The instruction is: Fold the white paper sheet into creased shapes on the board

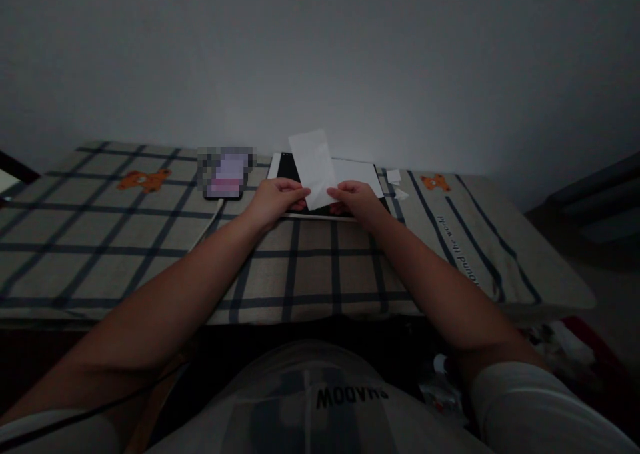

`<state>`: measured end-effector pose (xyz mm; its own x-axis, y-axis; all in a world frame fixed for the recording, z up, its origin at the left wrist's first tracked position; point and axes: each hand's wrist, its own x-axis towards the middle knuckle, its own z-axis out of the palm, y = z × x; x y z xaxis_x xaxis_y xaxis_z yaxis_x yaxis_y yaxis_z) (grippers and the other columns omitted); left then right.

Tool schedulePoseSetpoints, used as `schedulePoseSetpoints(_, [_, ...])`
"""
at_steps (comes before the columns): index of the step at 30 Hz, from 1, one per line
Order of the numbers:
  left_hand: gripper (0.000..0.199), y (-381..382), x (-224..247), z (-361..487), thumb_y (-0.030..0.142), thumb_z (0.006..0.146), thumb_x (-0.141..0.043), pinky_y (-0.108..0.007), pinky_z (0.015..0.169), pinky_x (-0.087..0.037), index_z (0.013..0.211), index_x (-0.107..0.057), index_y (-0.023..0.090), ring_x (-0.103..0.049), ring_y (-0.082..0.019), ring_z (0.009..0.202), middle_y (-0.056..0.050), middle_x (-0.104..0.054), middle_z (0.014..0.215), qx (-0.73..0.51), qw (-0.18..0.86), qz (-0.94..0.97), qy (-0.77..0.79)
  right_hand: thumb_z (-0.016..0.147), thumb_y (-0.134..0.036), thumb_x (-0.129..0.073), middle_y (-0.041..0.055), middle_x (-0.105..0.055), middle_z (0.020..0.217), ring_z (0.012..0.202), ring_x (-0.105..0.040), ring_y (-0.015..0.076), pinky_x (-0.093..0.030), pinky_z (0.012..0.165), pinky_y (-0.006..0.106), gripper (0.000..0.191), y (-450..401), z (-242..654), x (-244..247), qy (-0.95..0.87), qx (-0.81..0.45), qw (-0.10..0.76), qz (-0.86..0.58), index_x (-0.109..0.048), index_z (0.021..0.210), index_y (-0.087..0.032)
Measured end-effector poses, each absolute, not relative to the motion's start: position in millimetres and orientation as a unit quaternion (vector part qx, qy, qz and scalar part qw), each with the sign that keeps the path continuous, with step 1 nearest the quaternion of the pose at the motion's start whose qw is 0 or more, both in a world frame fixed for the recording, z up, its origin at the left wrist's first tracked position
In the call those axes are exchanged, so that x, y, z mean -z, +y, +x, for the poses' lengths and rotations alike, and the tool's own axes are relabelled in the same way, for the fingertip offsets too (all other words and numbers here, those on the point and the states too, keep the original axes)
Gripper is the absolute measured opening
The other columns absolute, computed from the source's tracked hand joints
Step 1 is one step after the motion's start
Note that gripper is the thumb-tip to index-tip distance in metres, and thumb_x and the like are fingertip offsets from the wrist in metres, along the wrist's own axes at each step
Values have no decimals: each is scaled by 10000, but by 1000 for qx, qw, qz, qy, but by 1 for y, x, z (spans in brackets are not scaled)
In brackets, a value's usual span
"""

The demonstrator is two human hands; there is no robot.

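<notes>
Between my two hands a sheet of white paper (315,167) is held up at a tilt, creased near its lower end. My left hand (280,197) pinches its lower left edge between thumb and fingers. At the lower right edge, my right hand (353,197) pinches it too. Beneath lies a dark, flat board with a pale border (287,167), partly covered by the paper and my hands. Another white sheet (356,171) rests on the board's right part.
A phone (227,174), its screen blurred out, lies left with a white cable (207,222) attached. Small paper scraps (395,176) lie right of the board. The checked tablecloth (315,264) covers the table, which meets a plain wall (320,61). A clear bottle (440,384) is below the table.
</notes>
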<state>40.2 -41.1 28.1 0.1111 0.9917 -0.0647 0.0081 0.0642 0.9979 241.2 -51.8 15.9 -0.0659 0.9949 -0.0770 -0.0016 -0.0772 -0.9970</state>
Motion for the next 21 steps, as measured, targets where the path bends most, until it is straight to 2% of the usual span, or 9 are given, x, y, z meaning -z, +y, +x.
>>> schedulePoseSetpoints(5, [144, -36, -25, 39, 155, 745, -829, -240, 661, -606, 778, -691, 129, -667, -103, 562, -9, -700, 636, -471, 529, 511, 487, 797, -263, -808, -2, -678, 625, 573, -658, 108, -537, 546, 202, 185, -51, 242, -18, -497, -558, 447, -491, -657, 721, -188])
schedulePoseSetpoints(9, [197, -35, -25, 37, 214, 721, -863, -258, 668, -613, 783, -696, 130, -678, -117, 578, -12, -701, 643, -469, 514, 528, 487, 792, -279, -831, 21, -705, 632, 541, -646, 106, -550, 534, 204, 213, -51, 243, -19, -492, -561, 438, -501, -660, 710, -182])
schedulePoseSetpoints(12, [216, -34, -26, 35, 240, 708, -875, -260, 666, -612, 781, -704, 131, -685, -128, 593, -18, -707, 652, -469, 506, 542, 480, 787, -260, -838, 33, -721, 674, 597, -695, 127, -593, 594, 224, 203, -52, 244, -18, -476, -585, 446, -483, -669, 714, -173])
schedulePoseSetpoints(16, [192, -33, -28, 33, 226, 712, -861, -265, 667, -613, 794, -716, 132, -686, -133, 599, -17, -709, 651, -473, 504, 544, 476, 833, -240, -789, 44, -742, 757, 680, -733, 142, -620, 675, 244, 118, -53, 245, -20, -464, -624, 454, -434, -713, 814, -153])
schedulePoseSetpoints(21, [166, -34, -32, 33, 194, 721, -851, -242, 660, -596, 767, -705, 130, -649, -104, 561, -9, -691, 636, -461, 524, 528, 484, 834, -202, -772, 34, -723, 737, 647, -702, 121, -594, 660, 233, 75, -54, 245, -23, -469, -610, 454, -450, -713, 828, -155])
